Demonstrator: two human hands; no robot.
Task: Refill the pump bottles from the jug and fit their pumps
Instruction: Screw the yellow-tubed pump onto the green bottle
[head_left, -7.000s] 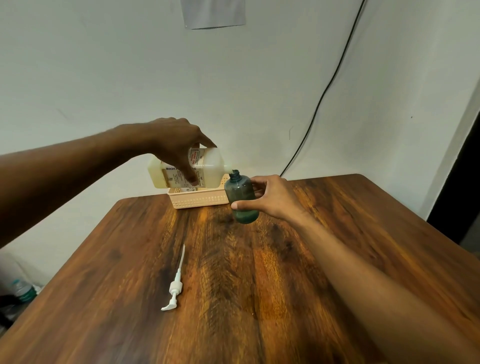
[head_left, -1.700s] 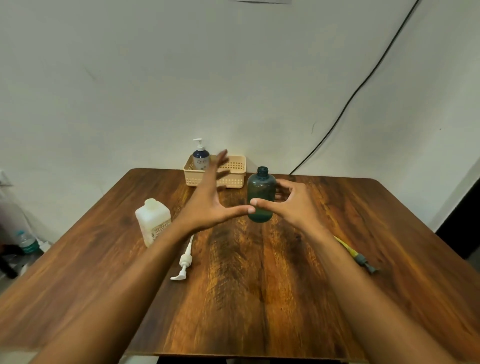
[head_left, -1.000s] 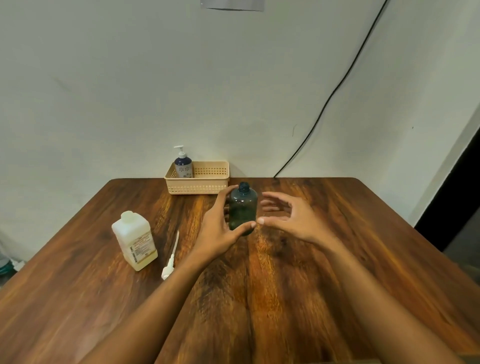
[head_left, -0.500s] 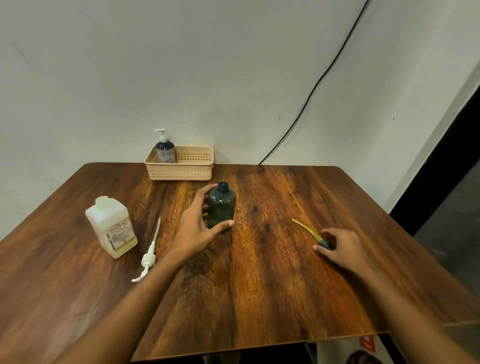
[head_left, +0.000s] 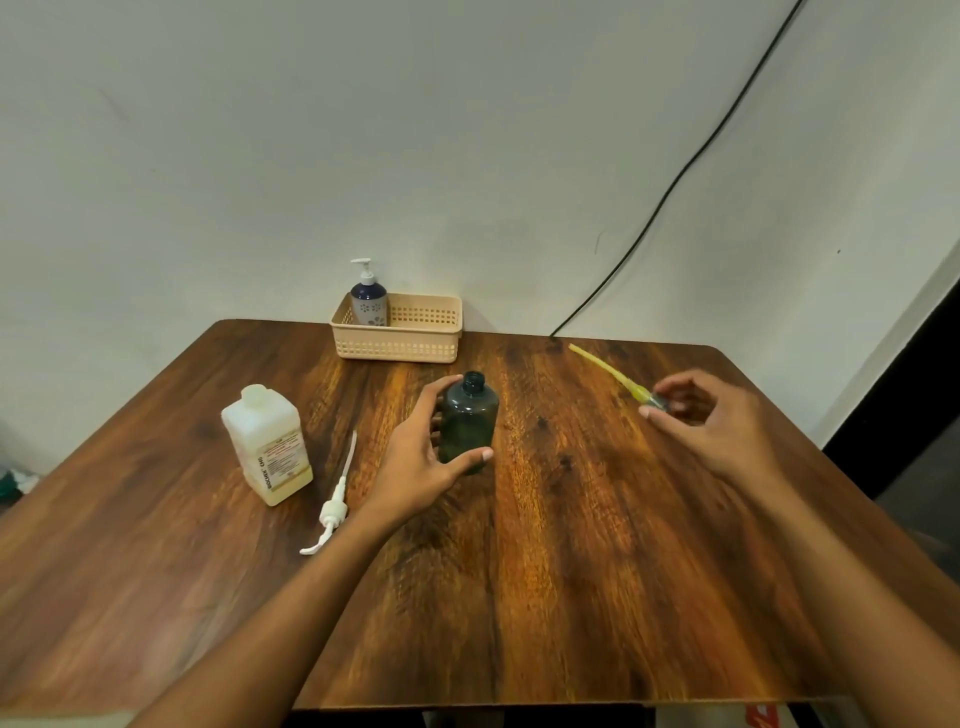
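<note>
A: Pump with the yellow dip tube (head_left: 618, 378), right of centre, is pinched at its collar by my right hand (head_left: 711, 421).

B: And the dark green plastic bottle (head_left: 467, 415)?

A: Upright mid-table, neck uncapped, my left hand (head_left: 421, 457) wrapped round its body. The white plastic jug (head_left: 267, 444) stands capped to the left.

B: Advice?

A: Brace the bottle, feed the tube tip straight down the neck, then twist the collar.
</note>
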